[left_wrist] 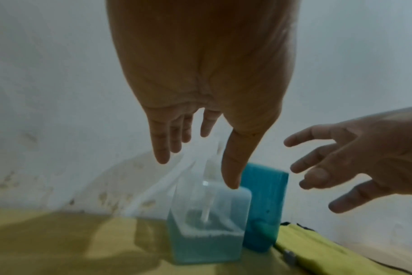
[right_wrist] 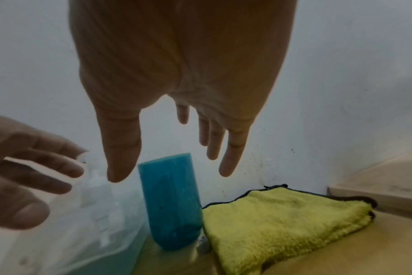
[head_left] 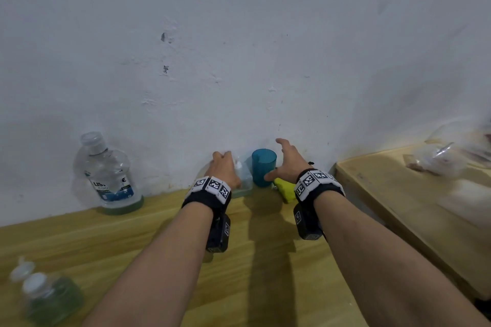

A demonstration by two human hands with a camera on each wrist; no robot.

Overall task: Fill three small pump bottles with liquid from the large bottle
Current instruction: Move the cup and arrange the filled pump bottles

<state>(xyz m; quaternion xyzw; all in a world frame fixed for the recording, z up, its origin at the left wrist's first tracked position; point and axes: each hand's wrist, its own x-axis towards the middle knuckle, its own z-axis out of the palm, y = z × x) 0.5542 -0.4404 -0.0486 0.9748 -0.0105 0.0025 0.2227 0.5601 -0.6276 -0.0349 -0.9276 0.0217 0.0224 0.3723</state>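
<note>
The large clear bottle [head_left: 106, 175] with a blue label stands by the wall at the left, a thin layer of green liquid at its bottom. Two small pump bottles [head_left: 45, 297] holding green liquid stand at the near left. A third small square bottle [left_wrist: 209, 223], part filled with blue-green liquid, stands at the wall. My left hand [left_wrist: 198, 173] hovers over it with straight fingers, the thumb tip at its shoulder, gripping nothing. To the right, my right hand [right_wrist: 171, 175] is spread open above a blue cup [right_wrist: 172, 201].
A folded yellow cloth [right_wrist: 282, 223] lies right of the blue cup [head_left: 263, 167]. A raised wooden board [head_left: 398, 194] at the right carries a clear plastic bag [head_left: 449, 156]. The white wall stands directly behind the bottles. The wooden table [head_left: 265, 260] stretches toward me.
</note>
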